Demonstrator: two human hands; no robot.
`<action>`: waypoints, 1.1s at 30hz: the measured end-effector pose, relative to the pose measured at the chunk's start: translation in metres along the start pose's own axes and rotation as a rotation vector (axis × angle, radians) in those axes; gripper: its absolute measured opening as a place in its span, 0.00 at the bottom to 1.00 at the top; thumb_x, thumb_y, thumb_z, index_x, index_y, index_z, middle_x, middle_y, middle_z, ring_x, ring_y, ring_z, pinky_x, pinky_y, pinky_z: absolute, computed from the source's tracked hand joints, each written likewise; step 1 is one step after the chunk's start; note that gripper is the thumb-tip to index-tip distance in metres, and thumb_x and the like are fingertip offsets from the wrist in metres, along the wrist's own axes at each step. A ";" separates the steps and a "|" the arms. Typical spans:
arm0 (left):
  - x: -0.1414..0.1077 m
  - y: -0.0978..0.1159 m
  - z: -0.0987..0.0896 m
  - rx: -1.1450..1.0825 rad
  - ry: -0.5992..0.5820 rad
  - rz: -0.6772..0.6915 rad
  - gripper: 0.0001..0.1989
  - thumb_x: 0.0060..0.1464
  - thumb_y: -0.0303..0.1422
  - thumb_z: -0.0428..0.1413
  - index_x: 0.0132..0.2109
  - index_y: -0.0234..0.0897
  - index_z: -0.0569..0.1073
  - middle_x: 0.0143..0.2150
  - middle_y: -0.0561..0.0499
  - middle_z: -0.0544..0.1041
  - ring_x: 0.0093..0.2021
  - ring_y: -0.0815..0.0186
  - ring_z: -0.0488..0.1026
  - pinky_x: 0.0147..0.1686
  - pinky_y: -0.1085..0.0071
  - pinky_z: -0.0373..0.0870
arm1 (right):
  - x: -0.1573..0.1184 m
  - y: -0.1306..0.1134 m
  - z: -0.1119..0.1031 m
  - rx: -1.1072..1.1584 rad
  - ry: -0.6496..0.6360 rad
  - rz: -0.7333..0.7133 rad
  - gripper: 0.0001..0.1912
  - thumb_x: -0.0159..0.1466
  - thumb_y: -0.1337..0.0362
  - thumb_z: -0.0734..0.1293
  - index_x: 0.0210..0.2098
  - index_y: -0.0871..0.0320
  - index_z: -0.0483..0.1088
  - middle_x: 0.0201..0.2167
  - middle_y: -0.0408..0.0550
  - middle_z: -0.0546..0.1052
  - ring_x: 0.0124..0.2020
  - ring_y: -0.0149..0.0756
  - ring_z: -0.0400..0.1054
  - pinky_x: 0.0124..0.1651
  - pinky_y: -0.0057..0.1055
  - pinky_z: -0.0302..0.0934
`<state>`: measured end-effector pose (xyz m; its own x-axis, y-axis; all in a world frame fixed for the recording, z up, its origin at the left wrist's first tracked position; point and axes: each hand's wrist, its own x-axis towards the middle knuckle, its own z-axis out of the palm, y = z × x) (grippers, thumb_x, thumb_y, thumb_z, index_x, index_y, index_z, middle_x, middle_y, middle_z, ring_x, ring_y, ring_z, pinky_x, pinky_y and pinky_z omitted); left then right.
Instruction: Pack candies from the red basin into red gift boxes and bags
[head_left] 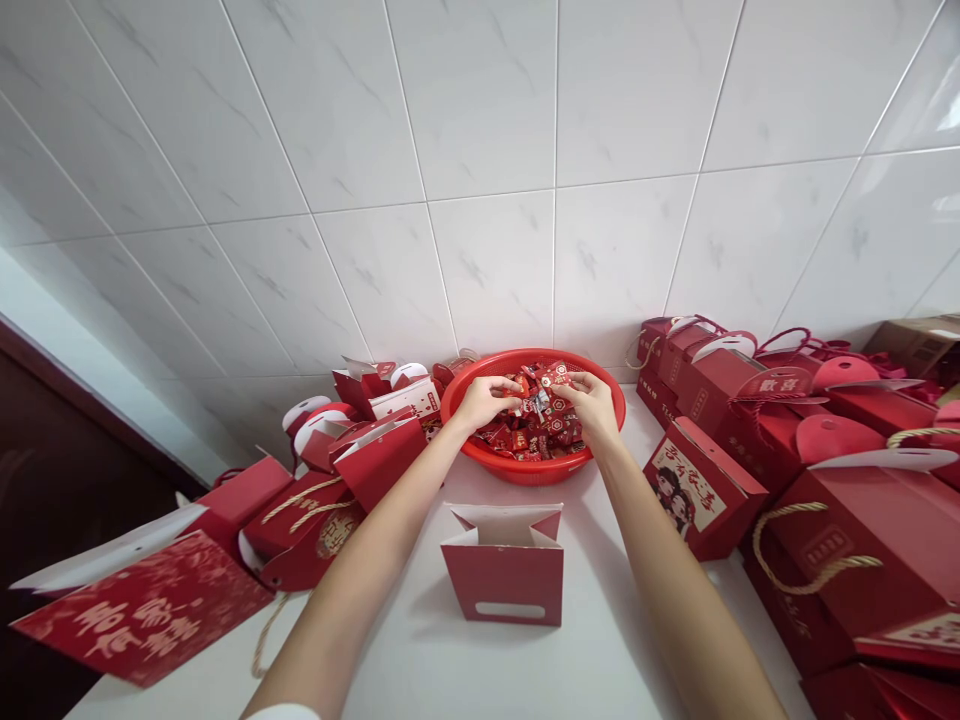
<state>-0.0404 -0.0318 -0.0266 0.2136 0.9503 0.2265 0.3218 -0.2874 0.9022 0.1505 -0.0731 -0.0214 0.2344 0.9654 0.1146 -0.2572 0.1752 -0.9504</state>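
Center of frame, a red basket (544,473) holds small wrapped packets (534,420). The left hand (489,402) pinches narrowly at a packet; the right hand (589,402) closes its fingertips on another, mostly hidden. An open red box (506,580) stands at lower center, its inside bottom hidden. Boxes at both sides are cut off by the frame.

The characters "歡喜" stand on the rounded flap of a red cardboard gift box (774,386) at right. Brush-style Chinese characters, too small to read surely, mark a red box with a cream picture panel (705,488).
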 end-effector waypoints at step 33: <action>-0.013 0.015 0.002 -0.193 -0.173 0.147 0.25 0.38 0.40 0.72 0.42 0.37 0.72 0.42 0.51 0.73 0.41 0.65 0.74 0.43 0.67 0.74 | -0.004 -0.007 0.001 0.023 -0.151 0.206 0.15 0.43 0.67 0.76 0.27 0.57 0.69 0.22 0.42 0.76 0.22 0.32 0.69 0.23 0.27 0.59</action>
<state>-0.0363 -0.0491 -0.0167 0.4042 0.8610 0.3088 0.0979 -0.3764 0.9213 0.1500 -0.0784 -0.0150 0.0323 0.9988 -0.0374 -0.3065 -0.0257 -0.9515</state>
